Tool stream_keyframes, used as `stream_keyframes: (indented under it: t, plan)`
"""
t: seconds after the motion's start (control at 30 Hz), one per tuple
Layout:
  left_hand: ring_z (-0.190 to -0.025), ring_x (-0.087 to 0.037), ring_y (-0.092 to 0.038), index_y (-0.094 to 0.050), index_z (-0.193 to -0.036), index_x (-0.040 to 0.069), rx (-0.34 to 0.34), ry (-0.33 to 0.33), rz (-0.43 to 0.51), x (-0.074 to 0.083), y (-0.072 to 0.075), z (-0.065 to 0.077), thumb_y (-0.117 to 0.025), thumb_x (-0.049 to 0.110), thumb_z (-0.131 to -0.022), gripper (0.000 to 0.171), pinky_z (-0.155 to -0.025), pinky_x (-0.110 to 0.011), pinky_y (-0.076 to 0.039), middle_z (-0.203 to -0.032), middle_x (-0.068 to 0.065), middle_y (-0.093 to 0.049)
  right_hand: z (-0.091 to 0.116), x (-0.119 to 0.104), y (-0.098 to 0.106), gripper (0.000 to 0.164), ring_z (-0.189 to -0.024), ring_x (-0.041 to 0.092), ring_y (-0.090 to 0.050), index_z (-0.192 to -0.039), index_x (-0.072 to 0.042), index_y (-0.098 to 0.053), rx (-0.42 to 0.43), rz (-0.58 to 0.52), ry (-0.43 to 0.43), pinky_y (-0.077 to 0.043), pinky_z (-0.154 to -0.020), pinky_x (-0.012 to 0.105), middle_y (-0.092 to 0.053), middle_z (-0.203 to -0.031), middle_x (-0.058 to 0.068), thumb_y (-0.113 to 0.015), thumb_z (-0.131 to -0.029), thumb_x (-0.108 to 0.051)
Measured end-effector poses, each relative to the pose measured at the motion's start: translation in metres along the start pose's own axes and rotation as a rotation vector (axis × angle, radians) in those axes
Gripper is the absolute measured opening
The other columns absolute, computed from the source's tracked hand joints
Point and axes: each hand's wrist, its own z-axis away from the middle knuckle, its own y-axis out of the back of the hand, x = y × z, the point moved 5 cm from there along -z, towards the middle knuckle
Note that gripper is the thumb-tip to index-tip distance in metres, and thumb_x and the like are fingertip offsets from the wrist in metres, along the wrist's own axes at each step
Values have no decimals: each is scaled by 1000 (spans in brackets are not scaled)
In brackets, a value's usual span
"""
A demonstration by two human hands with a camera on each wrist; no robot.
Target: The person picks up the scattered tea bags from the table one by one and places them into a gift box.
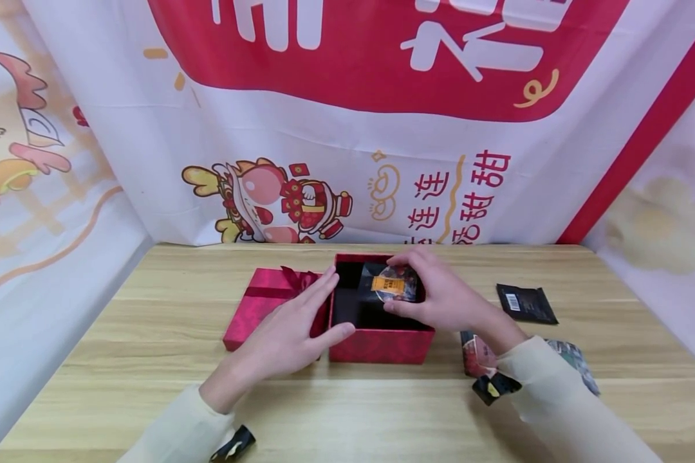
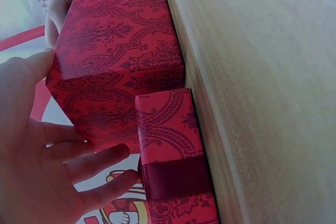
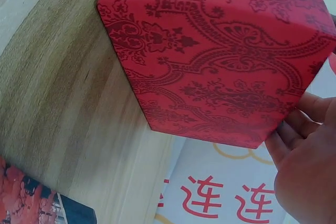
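A red patterned box point(image 1: 382, 348) with a black inside stands uncovered on the table. My right hand point(image 1: 443, 297) pinches a dark packet point(image 1: 395, 283) with an orange label, low in the box opening. In the right wrist view the box wall point(image 3: 226, 61) hides the packet and the fingertips. My left hand point(image 1: 292, 341) has its fingers stretched along the box's left rim, its thumb near the front corner. Left of the box lies its red lid point(image 1: 257, 310) with a dark red ribbon and bow; the left forearm and hand partly cover it.
On the wooden table point(image 1: 382, 411), right of the box, lie a flat black packet point(image 1: 527, 303), a packet with a pink picture point(image 1: 476, 355) and a greyish packet point(image 1: 582, 363) partly under the right sleeve. A printed cloth point(image 1: 347, 154) hangs behind the table.
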Motion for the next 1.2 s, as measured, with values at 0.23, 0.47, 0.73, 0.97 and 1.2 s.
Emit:
stream_keyframes:
  t: [0.23, 0.47, 0.73, 0.97, 1.2]
  plan:
    - [-163, -23, -31, -20, -171, 32, -5, 3, 8, 0, 0, 0, -57, 72, -98, 91, -122, -64, -40, -179, 13, -14, -3, -7, -7, 69, -131, 25, -54, -145, -14, -58, -44, 75, 50, -46, -117, 56, -55, -146, 5, -85, -88, -43]
    - [-163, -25, -31, -19, -171, 33, -3, 3, 9, 1, -1, -1, -61, 67, -99, 90, -122, -65, -40, -179, 13, -14, -5, -7, -12, 67, -133, 26, -53, -142, -14, -60, -59, 125, 71, -43, -118, 56, -58, -144, 5, -85, -88, -44]
    - [-163, -25, -32, -20, -171, 32, 3, 0, -5, 0, -1, 0, -59, 69, -99, 90, -121, -64, -42, -179, 12, -14, -8, -9, -16, 67, -138, 28, -49, -143, -14, -62, -90, 185, 71, -39, -121, 58, -60, -146, 6, -83, -89, -47]
    - [-163, -24, -32, -19, -171, 33, 2, -1, -8, 1, -1, 0, -60, 67, -100, 89, -121, -63, -42, -179, 13, -14, -7, -10, -16, 68, -137, 27, -49, -144, -15, -62, -99, 200, 71, -41, -120, 56, -60, -145, 5, -82, -89, -49]
    - [-163, -23, -31, -19, -171, 33, 5, -10, -15, 0, -1, 1, -56, 73, -98, 91, -122, -63, -41, -179, 14, -13, -5, -10, -13, 70, -144, 27, -46, -144, -15, -64, -103, 177, 74, -38, -124, 56, -60, -149, 3, -84, -87, -51]
